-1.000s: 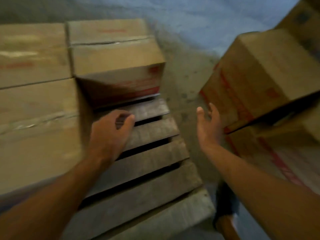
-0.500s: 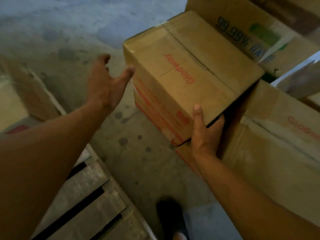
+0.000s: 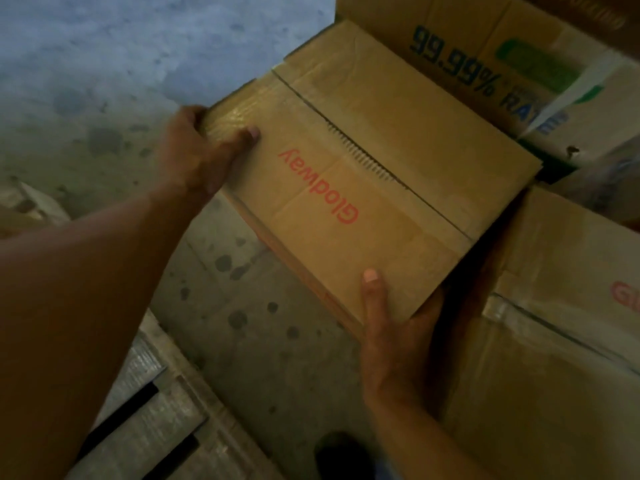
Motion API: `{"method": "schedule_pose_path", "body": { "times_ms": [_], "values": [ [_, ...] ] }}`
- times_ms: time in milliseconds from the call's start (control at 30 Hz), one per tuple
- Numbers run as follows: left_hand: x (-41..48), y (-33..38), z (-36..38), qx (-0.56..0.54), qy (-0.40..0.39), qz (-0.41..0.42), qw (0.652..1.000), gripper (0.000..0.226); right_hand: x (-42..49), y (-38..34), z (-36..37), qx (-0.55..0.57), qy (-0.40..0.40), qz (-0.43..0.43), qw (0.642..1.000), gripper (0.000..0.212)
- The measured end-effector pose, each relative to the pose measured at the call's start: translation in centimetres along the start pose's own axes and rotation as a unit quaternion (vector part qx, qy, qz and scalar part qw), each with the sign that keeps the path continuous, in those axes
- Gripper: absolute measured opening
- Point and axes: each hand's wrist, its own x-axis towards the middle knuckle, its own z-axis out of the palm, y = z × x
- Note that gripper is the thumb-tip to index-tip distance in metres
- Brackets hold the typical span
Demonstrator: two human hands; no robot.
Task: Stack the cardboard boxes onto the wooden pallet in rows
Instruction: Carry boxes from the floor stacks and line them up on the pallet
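Note:
A brown cardboard box (image 3: 367, 174) with red "Glodway" lettering fills the centre of the view, tilted, its right end over another box. My left hand (image 3: 201, 150) grips its far left corner, thumb on top. My right hand (image 3: 391, 337) holds its near corner from below, thumb lying on the top face. The wooden pallet (image 3: 156, 427) shows only as grey slats at the bottom left, partly hidden by my left forearm.
A second Glodway box (image 3: 554, 341) lies at the right under the held one. A printed carton (image 3: 519, 64) marked "99.99%" stands behind. Stained concrete floor (image 3: 104, 81) spreads between pallet and boxes. A dark shoe (image 3: 343, 459) shows at the bottom edge.
The view swung from the pallet's stacked boxes to the pile at the right. My right hand took the box's near corner, then my left hand reached over and closed on its far corner.

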Motion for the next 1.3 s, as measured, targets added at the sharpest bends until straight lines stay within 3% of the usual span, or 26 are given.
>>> {"method": "schedule_pose_path", "body": {
  "times_ms": [167,333,533,700,767,867,967,1033,1200,1300],
  "values": [
    [-1.6,-0.5,-1.9,0.008,0.015,-0.037,0.999,0.076,0.4,0.1,-1.4,-0.022,-0.024,-0.018,0.999,0.095],
    [-6.5,-2.7,-6.7,-0.071,0.064,-0.093,0.991,0.055,0.7,-0.7,-3.8,-0.01,-0.078,-0.008,0.997,0.075],
    [-16.3,-5.0,-17.8,-0.18,0.01,-0.177,0.968,0.059,-3.4,-1.6,-7.4,0.008,-0.244,0.021,0.97,0.033],
    [-29.2,-9.0,-25.9,-0.282,-0.06,-0.196,0.937,0.059,-9.6,-2.0,-10.3,-0.005,-0.36,0.013,0.933,0.052],
    [-34.3,-11.0,-28.6,-0.326,-0.069,-0.184,0.925,0.074,-12.6,-2.2,-11.2,-0.017,-0.412,0.027,0.91,0.06],
    [-40.4,-14.0,-30.8,-0.359,0.004,-0.205,0.91,0.085,-16.2,-2.8,-11.6,-0.039,-0.454,0.053,0.889,0.067],
    [-46.2,-16.3,-31.8,-0.379,0.051,-0.21,0.9,0.061,-20.1,-2.5,-11.6,-0.049,-0.465,0.018,0.884,0.044],
    [-49.2,-17.6,-32.3,-0.4,0.079,-0.22,0.886,0.058,-22.6,-1.8,-11.7,-0.066,-0.474,-0.023,0.877,0.034],
    [-53.8,-20.5,-33.3,-0.44,0.109,-0.23,0.861,0.063,-26.1,1.5,-11.6,-0.093,-0.484,-0.052,0.868,0.052],
    [-55.6,-22.4,-33.1,-0.454,0.117,-0.239,0.85,0.054,-27.2,3.8,-11.3,-0.1,-0.468,-0.048,0.877,0.051]
  ]
}}
